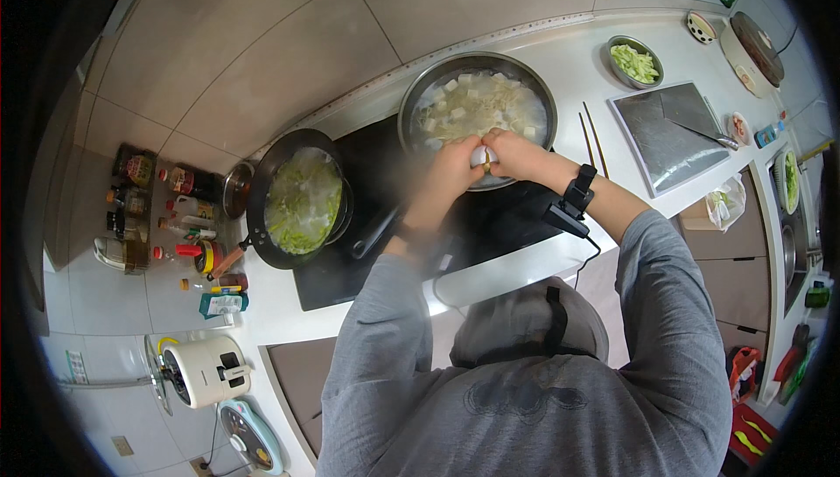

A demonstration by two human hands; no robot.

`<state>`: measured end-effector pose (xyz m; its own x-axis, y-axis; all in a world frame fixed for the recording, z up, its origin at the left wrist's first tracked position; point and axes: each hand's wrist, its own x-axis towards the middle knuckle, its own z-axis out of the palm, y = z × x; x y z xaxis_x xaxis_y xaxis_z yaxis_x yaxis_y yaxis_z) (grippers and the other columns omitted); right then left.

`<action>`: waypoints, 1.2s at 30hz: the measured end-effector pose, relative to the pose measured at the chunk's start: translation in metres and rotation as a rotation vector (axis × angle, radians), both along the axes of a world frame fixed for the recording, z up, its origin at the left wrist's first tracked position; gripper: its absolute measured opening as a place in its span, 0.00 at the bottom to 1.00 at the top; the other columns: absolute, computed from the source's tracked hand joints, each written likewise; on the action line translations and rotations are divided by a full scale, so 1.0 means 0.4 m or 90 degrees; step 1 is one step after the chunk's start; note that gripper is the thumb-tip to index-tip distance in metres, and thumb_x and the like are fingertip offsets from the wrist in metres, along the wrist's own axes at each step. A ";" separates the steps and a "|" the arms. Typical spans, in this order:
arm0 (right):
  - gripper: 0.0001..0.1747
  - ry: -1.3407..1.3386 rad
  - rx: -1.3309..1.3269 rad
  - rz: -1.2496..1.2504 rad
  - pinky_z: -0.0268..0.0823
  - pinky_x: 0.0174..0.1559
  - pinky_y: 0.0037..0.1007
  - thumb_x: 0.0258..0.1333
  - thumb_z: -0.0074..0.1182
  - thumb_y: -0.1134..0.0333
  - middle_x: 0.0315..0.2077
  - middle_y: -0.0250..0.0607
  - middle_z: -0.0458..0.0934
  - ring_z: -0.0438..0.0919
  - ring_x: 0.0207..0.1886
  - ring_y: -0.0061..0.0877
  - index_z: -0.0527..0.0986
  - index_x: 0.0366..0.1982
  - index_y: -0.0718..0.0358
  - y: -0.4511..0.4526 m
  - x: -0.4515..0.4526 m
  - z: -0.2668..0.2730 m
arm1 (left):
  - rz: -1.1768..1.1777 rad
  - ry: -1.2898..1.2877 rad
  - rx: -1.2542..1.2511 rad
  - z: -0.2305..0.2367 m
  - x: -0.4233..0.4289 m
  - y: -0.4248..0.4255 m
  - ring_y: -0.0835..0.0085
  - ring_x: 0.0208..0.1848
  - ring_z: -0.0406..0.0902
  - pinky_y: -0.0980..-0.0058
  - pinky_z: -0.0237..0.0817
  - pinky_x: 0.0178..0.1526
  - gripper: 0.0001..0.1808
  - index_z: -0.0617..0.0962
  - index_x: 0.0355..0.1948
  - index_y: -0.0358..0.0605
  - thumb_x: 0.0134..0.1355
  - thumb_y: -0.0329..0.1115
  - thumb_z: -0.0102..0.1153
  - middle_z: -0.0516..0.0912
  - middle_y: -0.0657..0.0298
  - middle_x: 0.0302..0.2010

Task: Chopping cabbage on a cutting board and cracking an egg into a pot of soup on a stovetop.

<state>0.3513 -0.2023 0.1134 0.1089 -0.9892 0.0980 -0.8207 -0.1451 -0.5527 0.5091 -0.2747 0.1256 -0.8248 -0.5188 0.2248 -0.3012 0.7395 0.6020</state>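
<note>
Both of my hands meet over the near side of a wide metal pot (408,109). My left hand (457,160) and my right hand (515,154) grip a white egg (480,155) between their fingers. A small yellowish patch shows just below the shell; I cannot tell what it is. In the pot, pale tofu cubes (458,113) and thin whitish strands (493,99) lie in cloudy, steaming liquid. To the left, a dark wok (257,214) holds steaming liquid with chopped green vegetable (298,214). Part of the view near my left hand is blurred.
Pot and wok stand on a black cooktop (367,149). Chopsticks (594,139) lie right of the pot, beside a cutting board (676,142) with a knife (705,134). Behind is a bowl of cut vegetable (635,63). Several bottles (190,181) line the left wall.
</note>
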 end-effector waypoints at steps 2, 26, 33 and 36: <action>0.21 0.012 0.011 0.005 0.69 0.47 0.39 0.36 0.59 0.73 0.39 0.53 0.75 0.75 0.43 0.47 0.73 0.39 0.69 0.001 0.007 0.019 | 0.004 0.002 0.001 -0.007 0.003 -0.005 0.50 0.34 0.76 0.62 0.68 0.35 0.16 0.76 0.35 0.40 0.42 0.28 0.62 0.80 0.49 0.29; 0.26 0.088 0.021 0.036 0.69 0.48 0.36 0.35 0.60 0.77 0.41 0.48 0.74 0.75 0.46 0.44 0.72 0.44 0.66 0.009 -0.017 0.023 | -0.030 0.012 0.007 -0.016 0.007 -0.018 0.50 0.37 0.75 0.62 0.66 0.39 0.16 0.76 0.37 0.40 0.43 0.26 0.60 0.79 0.51 0.31; 0.25 0.151 0.006 0.042 0.70 0.47 0.35 0.36 0.60 0.77 0.41 0.45 0.74 0.74 0.47 0.40 0.73 0.43 0.64 0.014 -0.014 0.037 | -0.035 -0.019 0.008 0.009 0.014 -0.008 0.50 0.39 0.77 0.62 0.68 0.41 0.17 0.77 0.38 0.41 0.43 0.25 0.60 0.80 0.50 0.33; 0.26 0.176 0.008 0.042 0.70 0.47 0.35 0.36 0.61 0.76 0.41 0.44 0.73 0.74 0.48 0.40 0.73 0.44 0.64 0.014 -0.010 0.043 | -0.036 0.008 -0.007 0.009 0.017 -0.009 0.50 0.38 0.76 0.62 0.68 0.40 0.16 0.77 0.38 0.41 0.43 0.26 0.60 0.80 0.50 0.33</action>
<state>0.3472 -0.1968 0.1307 0.1947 -0.9799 0.0431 -0.9295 -0.1983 -0.3109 0.5160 -0.2783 0.1291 -0.8500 -0.4688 0.2402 -0.2513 0.7617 0.5972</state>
